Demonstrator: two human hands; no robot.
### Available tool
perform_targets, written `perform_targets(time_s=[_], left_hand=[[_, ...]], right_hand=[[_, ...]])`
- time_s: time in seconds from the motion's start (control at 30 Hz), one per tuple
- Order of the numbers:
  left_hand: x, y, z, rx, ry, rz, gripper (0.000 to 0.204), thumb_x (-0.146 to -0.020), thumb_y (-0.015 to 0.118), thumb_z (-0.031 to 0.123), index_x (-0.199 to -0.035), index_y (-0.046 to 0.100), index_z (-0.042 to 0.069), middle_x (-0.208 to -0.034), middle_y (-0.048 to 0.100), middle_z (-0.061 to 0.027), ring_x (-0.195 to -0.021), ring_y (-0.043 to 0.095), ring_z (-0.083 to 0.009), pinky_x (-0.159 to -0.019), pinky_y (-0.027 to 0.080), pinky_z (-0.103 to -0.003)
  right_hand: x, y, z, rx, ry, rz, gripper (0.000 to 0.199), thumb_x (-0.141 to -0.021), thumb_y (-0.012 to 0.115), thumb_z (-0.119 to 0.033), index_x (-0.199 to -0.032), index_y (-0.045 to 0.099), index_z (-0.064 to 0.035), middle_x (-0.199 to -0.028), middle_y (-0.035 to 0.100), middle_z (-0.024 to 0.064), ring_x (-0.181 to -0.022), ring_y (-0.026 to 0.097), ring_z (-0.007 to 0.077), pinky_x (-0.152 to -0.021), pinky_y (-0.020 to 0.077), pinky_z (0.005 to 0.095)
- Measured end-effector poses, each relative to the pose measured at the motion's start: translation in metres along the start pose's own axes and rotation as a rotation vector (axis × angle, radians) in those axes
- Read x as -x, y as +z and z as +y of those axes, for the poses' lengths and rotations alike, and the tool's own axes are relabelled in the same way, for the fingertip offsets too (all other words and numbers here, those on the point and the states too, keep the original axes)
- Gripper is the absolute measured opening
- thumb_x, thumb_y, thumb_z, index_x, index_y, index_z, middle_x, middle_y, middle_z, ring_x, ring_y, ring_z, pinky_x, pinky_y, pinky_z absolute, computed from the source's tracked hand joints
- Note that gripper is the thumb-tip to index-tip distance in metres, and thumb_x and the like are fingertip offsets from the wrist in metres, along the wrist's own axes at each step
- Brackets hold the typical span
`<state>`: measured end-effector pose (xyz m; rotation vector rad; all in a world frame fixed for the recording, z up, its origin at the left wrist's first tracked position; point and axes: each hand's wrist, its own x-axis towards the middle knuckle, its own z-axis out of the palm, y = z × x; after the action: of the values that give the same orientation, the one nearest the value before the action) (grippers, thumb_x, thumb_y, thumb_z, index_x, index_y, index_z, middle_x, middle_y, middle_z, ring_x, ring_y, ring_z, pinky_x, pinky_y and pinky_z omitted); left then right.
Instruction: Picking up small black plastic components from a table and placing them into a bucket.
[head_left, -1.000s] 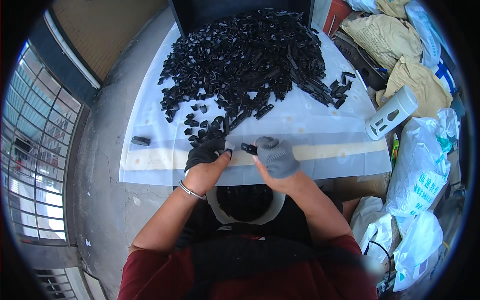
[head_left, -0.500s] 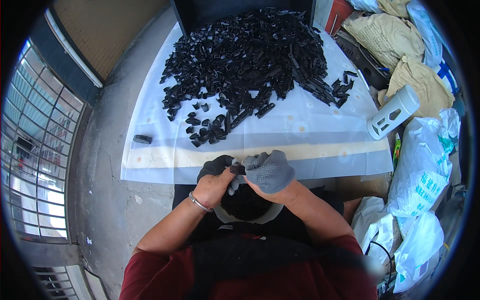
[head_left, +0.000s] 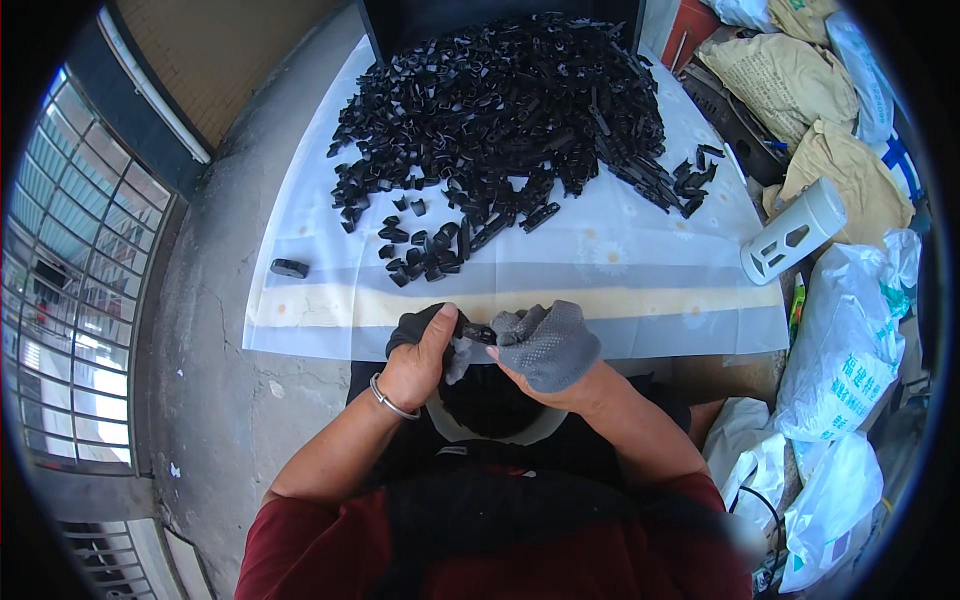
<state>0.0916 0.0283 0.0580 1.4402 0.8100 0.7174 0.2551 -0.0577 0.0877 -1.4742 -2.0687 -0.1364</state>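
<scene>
Between my two hands, just off the table's near edge, is a small black plastic part (head_left: 480, 333). My right hand (head_left: 546, 348), in a grey dotted glove with the thumb bare, pinches its right end. My left hand (head_left: 422, 348), in a dark glove with pale fingertips and a bare thumb, is closed around its left end, the thumb pointing up. The fingers partly hide the part. Beneath the hands, a pale round tub (head_left: 490, 437) sits at my lap with dark contents. A big heap of black plastic parts (head_left: 500, 120) covers the table's far half.
Several loose black pieces (head_left: 425, 255) lie before the heap on the cloth-covered table (head_left: 620, 300). One dark oblong piece (head_left: 290, 268) sits at the left. A white slotted cylinder (head_left: 795, 232) leans at the right edge, near sacks and plastic bags (head_left: 840, 340). A black bin (head_left: 505, 22) stands behind.
My left thumb has lifted off the black plastic part and now points upward. More of the part shows between the hands. The whole view has shifted slightly.
</scene>
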Motion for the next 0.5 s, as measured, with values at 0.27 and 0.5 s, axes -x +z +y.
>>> perform_targets(time_s=[0.27, 0.5], left_hand=[[0.01, 0.017, 0.022, -0.516, 0.364, 0.043, 0.029, -0.091, 0.038, 0.015, -0.069, 0.052, 0.001, -0.059, 0.051, -0.0175, -0.054, 0.048, -0.0359, -0.05, 0.037, -0.038], [0.005, -0.019, 0.029, -0.89, 0.438, -0.05, 0.025, -0.087, 0.046, 0.024, -0.077, 0.056, 0.003, -0.07, 0.057, -0.0178, -0.064, 0.056, -0.0358, -0.057, 0.044, -0.04]], right_hand=[[-0.001, 0.019, -0.01, 0.099, -0.074, 0.071, 0.008, -0.071, 0.06, -0.019, -0.072, 0.058, -0.0122, -0.077, 0.057, 0.0027, -0.063, 0.053, 0.023, -0.055, 0.0399, 0.0397], [-0.018, 0.0, 0.008, -0.208, 0.138, -0.2, 0.021, -0.077, 0.059, -0.026, -0.084, 0.063, -0.0066, -0.083, 0.062, 0.0123, -0.076, 0.058, 0.029, -0.066, 0.0454, 0.0369]])
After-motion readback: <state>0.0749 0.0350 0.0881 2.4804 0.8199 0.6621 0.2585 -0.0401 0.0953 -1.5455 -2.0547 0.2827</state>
